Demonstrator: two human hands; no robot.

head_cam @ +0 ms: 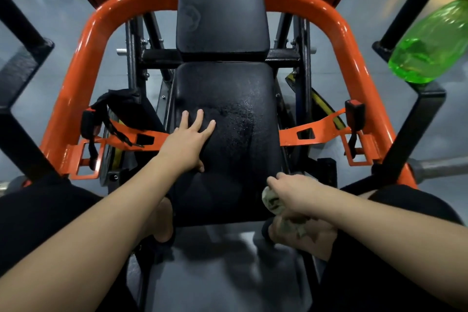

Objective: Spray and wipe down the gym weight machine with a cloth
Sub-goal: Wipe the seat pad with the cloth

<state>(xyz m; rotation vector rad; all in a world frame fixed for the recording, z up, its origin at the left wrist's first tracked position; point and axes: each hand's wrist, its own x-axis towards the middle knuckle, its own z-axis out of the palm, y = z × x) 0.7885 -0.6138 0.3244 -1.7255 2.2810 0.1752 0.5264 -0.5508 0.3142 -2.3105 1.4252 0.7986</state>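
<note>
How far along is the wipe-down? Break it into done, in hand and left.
Done: the seat pad is sprayed, droplets showing; the green spray bottle is out of both hands. In hand: the right hand grips the cloth at the seat's front corner; the left hand rests flat on the pad. Left: wiping the wet seat, likely the back pad and orange frame.

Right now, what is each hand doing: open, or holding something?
Left hand: open, fingers spread flat on the black seat pad.
Right hand: closed, gripping a crumpled cloth at the pad's near right corner.
</note>
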